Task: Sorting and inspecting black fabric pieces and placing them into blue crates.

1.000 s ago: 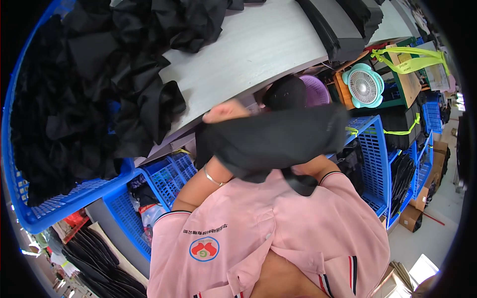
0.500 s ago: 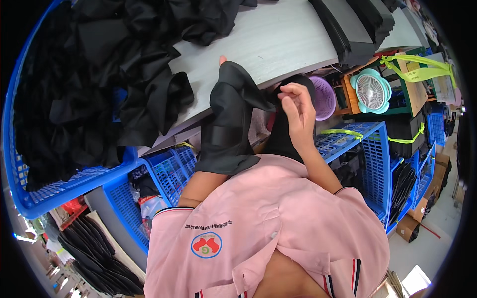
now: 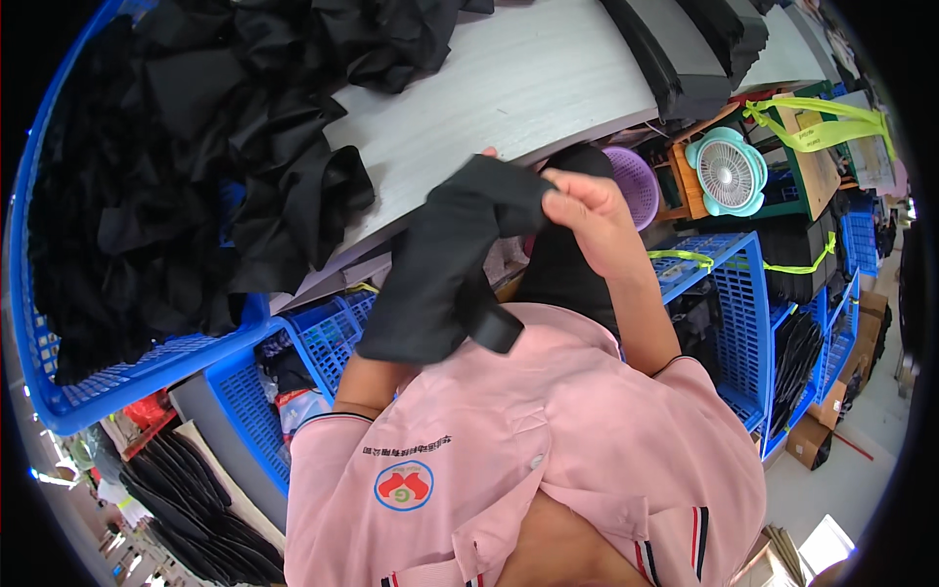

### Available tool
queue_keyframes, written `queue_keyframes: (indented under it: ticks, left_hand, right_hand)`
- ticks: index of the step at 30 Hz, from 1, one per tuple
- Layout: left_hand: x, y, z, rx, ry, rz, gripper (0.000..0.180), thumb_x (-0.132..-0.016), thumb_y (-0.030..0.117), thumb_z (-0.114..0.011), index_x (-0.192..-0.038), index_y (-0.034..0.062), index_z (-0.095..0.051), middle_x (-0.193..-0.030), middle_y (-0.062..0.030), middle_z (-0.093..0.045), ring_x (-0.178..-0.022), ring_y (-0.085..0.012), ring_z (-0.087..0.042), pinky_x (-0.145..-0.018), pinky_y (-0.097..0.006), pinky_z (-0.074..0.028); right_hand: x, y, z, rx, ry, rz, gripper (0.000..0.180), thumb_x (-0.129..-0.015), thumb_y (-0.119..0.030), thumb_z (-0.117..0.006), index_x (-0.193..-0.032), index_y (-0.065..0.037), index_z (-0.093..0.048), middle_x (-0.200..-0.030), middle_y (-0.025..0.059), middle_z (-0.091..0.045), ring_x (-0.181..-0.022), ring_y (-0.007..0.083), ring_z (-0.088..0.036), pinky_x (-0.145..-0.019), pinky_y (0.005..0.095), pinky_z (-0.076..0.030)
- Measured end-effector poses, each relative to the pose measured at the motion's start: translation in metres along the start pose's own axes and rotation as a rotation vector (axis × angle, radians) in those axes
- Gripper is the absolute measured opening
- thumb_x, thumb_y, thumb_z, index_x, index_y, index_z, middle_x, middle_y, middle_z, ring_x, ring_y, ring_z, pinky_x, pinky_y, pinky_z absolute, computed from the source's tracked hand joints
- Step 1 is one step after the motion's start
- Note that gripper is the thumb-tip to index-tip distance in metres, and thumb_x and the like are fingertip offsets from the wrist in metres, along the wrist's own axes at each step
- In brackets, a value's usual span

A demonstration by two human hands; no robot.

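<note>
A black fabric piece, tube-like (image 3: 435, 259), is drawn over my left forearm and covers most of my left hand. Only a fingertip of my left hand (image 3: 490, 153) shows past its far edge, so the grip of that hand is hidden. My right hand (image 3: 592, 217) is closed on the far right end of the same piece, thumb and fingers pinching the cloth. A loose strap-like flap of the piece hangs near my shirt front.
A light grey table (image 3: 518, 73) lies ahead. On its left, a blue plastic crate (image 3: 147, 367) is heaped with black fabric pieces (image 3: 196, 147). Stacked dark pieces (image 3: 675, 59) lie at far right. A purple basket (image 3: 634, 186), turquoise fan (image 3: 727, 171) and blue crate (image 3: 738, 333) stand to the right.
My right hand has gone from loosely curled and free to pinching the fabric's end. The fabric and my left arm have come nearer my body, and a flap now hangs loose.
</note>
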State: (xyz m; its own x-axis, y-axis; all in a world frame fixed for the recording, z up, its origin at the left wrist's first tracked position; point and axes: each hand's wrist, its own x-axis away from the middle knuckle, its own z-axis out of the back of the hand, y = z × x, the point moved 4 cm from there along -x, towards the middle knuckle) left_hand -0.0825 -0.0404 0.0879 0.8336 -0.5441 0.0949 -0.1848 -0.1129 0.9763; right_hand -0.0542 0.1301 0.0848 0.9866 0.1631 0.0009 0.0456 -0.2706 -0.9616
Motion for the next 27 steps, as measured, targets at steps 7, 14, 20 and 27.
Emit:
queue_keyframes:
  ticks: [7, 14, 20, 27]
  left_hand:
    - [-0.032, -0.023, -0.012, 0.301, -0.039, -0.009, 0.052, -0.100, 0.022, -0.060, -0.145, 0.0015, -0.046, -0.139, -0.0072, -0.055, -0.120, -0.0170, -0.056, -0.105, -0.032, -0.043]
    - [-0.021, -0.051, 0.009, 0.394, -0.028, 0.044, 0.050, -0.100, 0.024, -0.060, -0.143, 0.0019, -0.048, -0.137, -0.0065, -0.056, -0.119, -0.0172, -0.057, -0.104, -0.032, -0.044]
    - [-0.016, -0.071, 0.021, 0.464, -0.048, 0.098, 0.050, -0.100, 0.025, -0.061, -0.142, 0.0022, -0.050, -0.136, -0.0060, -0.058, -0.118, -0.0173, -0.058, -0.104, -0.032, -0.045]
    - [-0.028, -0.086, 0.081, 0.548, -0.038, 0.137, 0.049, -0.099, 0.027, -0.061, -0.141, 0.0026, -0.052, -0.134, -0.0053, -0.060, -0.117, -0.0174, -0.059, -0.103, -0.033, -0.046]
  right_hand:
    - [-0.045, -0.007, 0.023, -0.129, 0.279, -0.050, 0.026, -0.100, -0.024, -0.062, -0.105, 0.000, -0.069, -0.100, 0.0052, -0.069, -0.084, 0.0114, -0.065, -0.083, 0.0258, -0.049]
    - [-0.015, -0.028, -0.007, 0.836, 0.144, 0.339, 0.038, -0.082, -0.011, -0.076, -0.117, -0.001, -0.065, -0.122, 0.0137, -0.063, -0.114, 0.0274, -0.062, -0.098, 0.0336, -0.047]
    - [-0.018, -0.024, -0.004, 0.758, 0.107, 0.255, 0.027, -0.081, -0.007, -0.073, -0.106, 0.002, -0.067, -0.126, 0.0145, -0.062, -0.117, 0.0280, -0.060, -0.102, 0.0339, -0.043]
    - [-0.011, -0.041, 0.034, 0.347, -0.156, 0.168, 0.015, -0.084, -0.009, -0.071, -0.091, 0.004, -0.068, -0.125, 0.0061, -0.057, -0.110, 0.0169, -0.056, -0.096, 0.0318, -0.041]
